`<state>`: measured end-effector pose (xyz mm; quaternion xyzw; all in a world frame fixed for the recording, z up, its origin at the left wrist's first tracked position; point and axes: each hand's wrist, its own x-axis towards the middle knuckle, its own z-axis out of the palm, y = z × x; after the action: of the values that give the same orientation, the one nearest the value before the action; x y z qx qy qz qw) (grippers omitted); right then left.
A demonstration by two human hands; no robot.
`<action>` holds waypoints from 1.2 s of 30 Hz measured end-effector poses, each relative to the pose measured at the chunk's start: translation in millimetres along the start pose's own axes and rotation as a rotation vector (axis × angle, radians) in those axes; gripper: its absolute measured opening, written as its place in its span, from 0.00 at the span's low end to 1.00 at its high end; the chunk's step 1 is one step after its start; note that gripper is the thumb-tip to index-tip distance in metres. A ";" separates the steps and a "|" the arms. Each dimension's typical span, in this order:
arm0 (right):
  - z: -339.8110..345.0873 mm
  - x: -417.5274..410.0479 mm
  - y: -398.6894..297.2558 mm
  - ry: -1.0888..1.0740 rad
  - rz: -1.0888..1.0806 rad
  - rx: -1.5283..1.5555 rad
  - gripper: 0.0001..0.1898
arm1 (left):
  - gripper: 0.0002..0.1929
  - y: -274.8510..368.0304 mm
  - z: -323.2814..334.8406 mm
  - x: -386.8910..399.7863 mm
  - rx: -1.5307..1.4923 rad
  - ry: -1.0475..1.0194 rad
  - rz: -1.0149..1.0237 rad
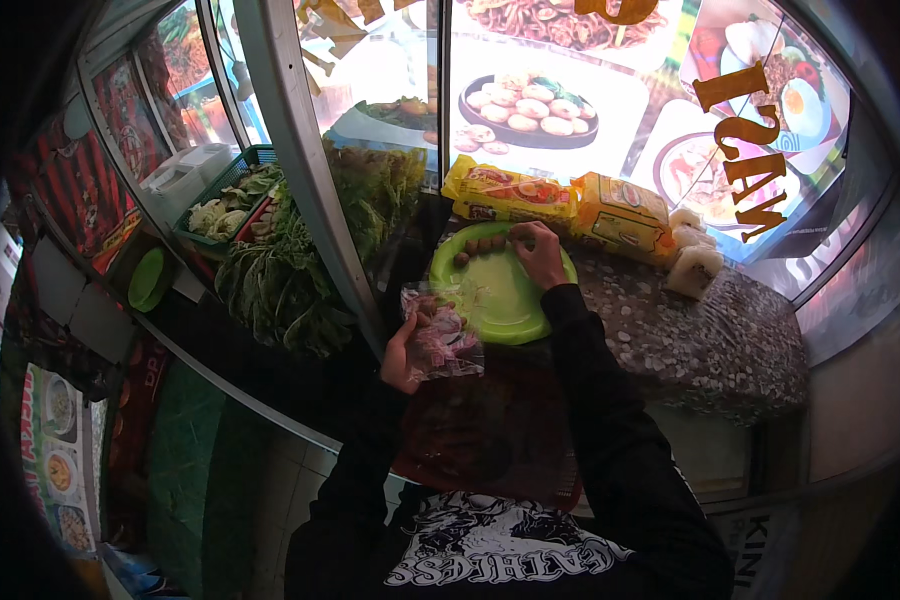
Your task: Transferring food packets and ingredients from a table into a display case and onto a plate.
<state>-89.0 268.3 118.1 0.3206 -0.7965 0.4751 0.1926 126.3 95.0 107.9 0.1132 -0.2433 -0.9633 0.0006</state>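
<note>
My left hand (401, 358) holds a clear plastic bag (454, 349) with brown meatballs and pinkish contents, at the near left rim of a light green plastic plate (506, 300). Several small brown meatballs (461, 259) lie in a curved row along the plate's far left part. At the end of that row my right hand (541, 255) reaches over the plate's far side, its fingertips drawn together by a meatball. Whether the fingers grip that meatball cannot be made out.
Yellow noodle packs (510, 196) and white wrapped blocks (695, 270) stand behind on the speckled stone counter (667, 330). A metal post (307, 165) rises left of the plate. Beyond it are leafy greens (277, 292) and a green basket (210, 238). Glass panes close off the back.
</note>
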 end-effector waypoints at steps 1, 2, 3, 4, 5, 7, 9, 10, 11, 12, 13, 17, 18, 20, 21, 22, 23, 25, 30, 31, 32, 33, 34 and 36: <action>0.4 -0.4 -5.1 -0.003 -0.004 0.004 0.07 | 0.12 0.2 -2.2 0.7 -0.006 0.075 0.012; 0.0 -3.4 -10.2 -0.083 0.005 0.072 0.08 | 0.12 2.3 -6.1 0.4 -0.007 0.076 0.017; -1.7 -5.9 -12.8 -0.160 0.017 0.135 0.09 | 0.10 3.9 -9.1 0.2 -0.004 -0.025 0.001; 0.1 -6.0 -14.6 -0.160 0.017 0.133 0.09 | 0.09 4.7 -11.2 0.7 -0.001 -0.127 -0.015; 3.7 -5.9 -17.2 -0.200 0.015 0.168 0.08 | 0.09 4.2 -12.2 2.5 -0.002 -0.128 -0.017; 11.3 -7.7 -23.4 -0.240 0.018 0.206 0.07 | 0.09 4.7 -14.6 2.5 0.012 -0.092 -0.041; 14.6 -8.0 -27.0 -0.323 -0.030 0.195 0.07 | 0.09 4.4 -19.2 4.7 0.019 -0.106 -0.046; 15.7 -7.9 -28.3 -0.323 -0.027 0.193 0.07 | 0.08 3.8 -20.3 5.7 0.026 -0.122 -0.047; 16.8 -7.9 -29.5 -0.353 -0.058 0.228 0.07 | 0.08 2.0 -20.7 6.5 0.025 -0.122 -0.050; 16.8 -7.7 -28.4 -0.383 -0.090 0.262 0.08 | 0.08 0.2 -16.7 6.7 0.007 -0.098 -0.043; 16.1 -8.9 -27.4 -0.383 -0.089 0.260 0.08 | 0.08 -1.1 -14.5 7.0 -0.011 -0.075 -0.036; 14.0 -10.9 -31.3 -0.390 -0.112 0.213 0.10 | 0.11 -1.2 -16.9 7.7 0.008 -0.082 -0.039; 13.1 -11.5 -30.5 -0.351 -0.086 0.258 0.12 | 0.11 -0.4 -15.3 7.9 0.022 -0.090 -0.028; 10.5 -11.2 -28.7 -0.348 -0.074 0.263 0.11 | 0.11 2.0 -11.5 5.8 0.037 -0.097 -0.016; 9.4 -11.2 -28.1 -0.344 -0.063 0.267 0.11 | 0.10 3.1 -8.4 3.5 0.043 -0.079 -0.028; 9.5 -11.5 -27.9 -0.345 -0.063 0.267 0.11 | 0.10 3.5 -6.6 2.6 0.049 -0.062 -0.040; 9.8 -11.8 -27.9 -0.374 -0.036 0.242 0.11 | 0.10 3.3 -6.1 3.2 0.048 -0.062 -0.040; 11.6 -11.6 -29.8 -0.403 -0.012 0.218 0.10 | 0.09 3.3 -4.3 3.5 0.009 0.037 -0.040; 9.7 -15.0 -25.9 -0.376 0.074 0.225 0.10 | 0.10 2.4 11.6 -5.1 0.038 0.036 -0.021; 7.0 -16.4 -24.1 -0.374 0.071 0.223 0.10 | 0.10 2.4 14.0 -5.8 0.048 0.039 -0.018; 3.5 -18.6 -22.1 -0.309 0.088 0.242 0.10 | 0.10 2.0 13.6 -4.8 0.048 0.034 -0.018; 2.4 -19.4 -27.8 -0.251 0.102 0.265 0.10 | 0.11 2.8 9.8 -3.9 0.061 -0.004 -0.019; 0.3 -21.7 -33.3 -0.254 0.097 0.266 0.10 | 0.12 3.4 6.4 -2.8 0.073 -0.044 -0.021; -10.5 -27.3 -50.5 -0.146 0.129 0.336 0.11 | 0.11 6.9 -0.1 -1.4 0.078 -0.110 -0.061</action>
<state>-34.3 269.1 138.4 0.3301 -0.7367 0.5882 0.0475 127.4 88.9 111.3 0.0672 -0.2767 -0.9575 -0.0465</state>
